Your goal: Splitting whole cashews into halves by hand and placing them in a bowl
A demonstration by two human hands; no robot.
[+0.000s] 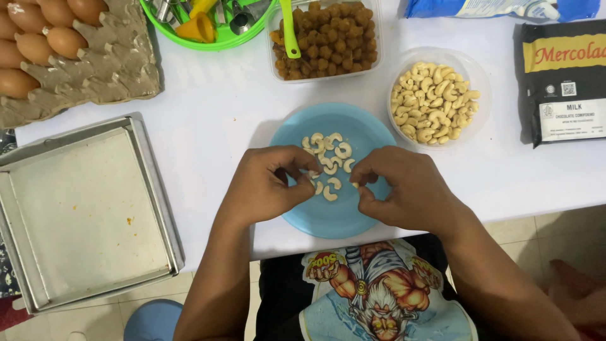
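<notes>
A blue plate sits at the table's near edge with several cashew halves on it. My left hand rests over the plate's left side, fingertips pinched on a cashew piece. My right hand hovers over the plate's right side, thumb and forefinger pinching another small cashew piece. The two hands sit close together, a few centimetres apart.
A clear tub of whole cashews stands right of the plate. Behind are a tub of brown round nuts with a green spoon, a green basket of tools, an egg tray, a dark chocolate packet and a square metal pan.
</notes>
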